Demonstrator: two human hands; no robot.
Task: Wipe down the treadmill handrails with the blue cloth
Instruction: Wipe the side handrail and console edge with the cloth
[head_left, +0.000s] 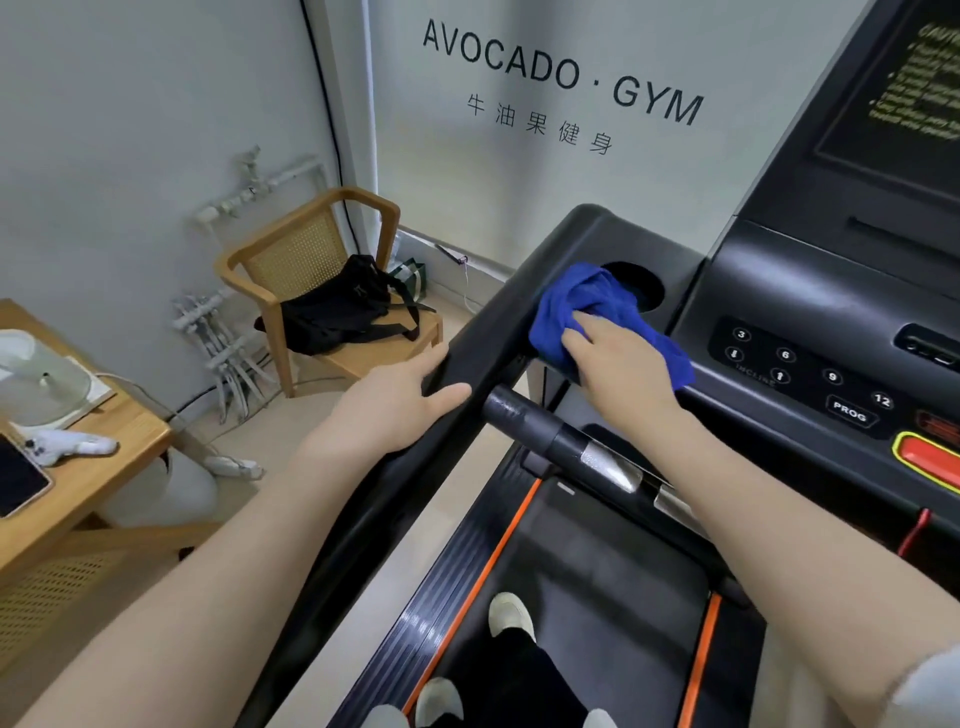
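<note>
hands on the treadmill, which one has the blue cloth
The right hand presses the blue cloth beside the cup holder; the left hand rests bare on the side handrail.

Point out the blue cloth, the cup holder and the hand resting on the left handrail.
blue cloth (563, 304): head view, bunched upper fold.
cup holder (647, 283): head view, dark inside of the hole.
left hand (387, 410): head view, back of the hand.

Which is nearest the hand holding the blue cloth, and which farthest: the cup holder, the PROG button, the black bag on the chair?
From the right hand, head view:
1. Cup holder, just beyond the blue cloth.
2. PROG button, to its right on the console.
3. Black bag, far left on the chair.
</note>
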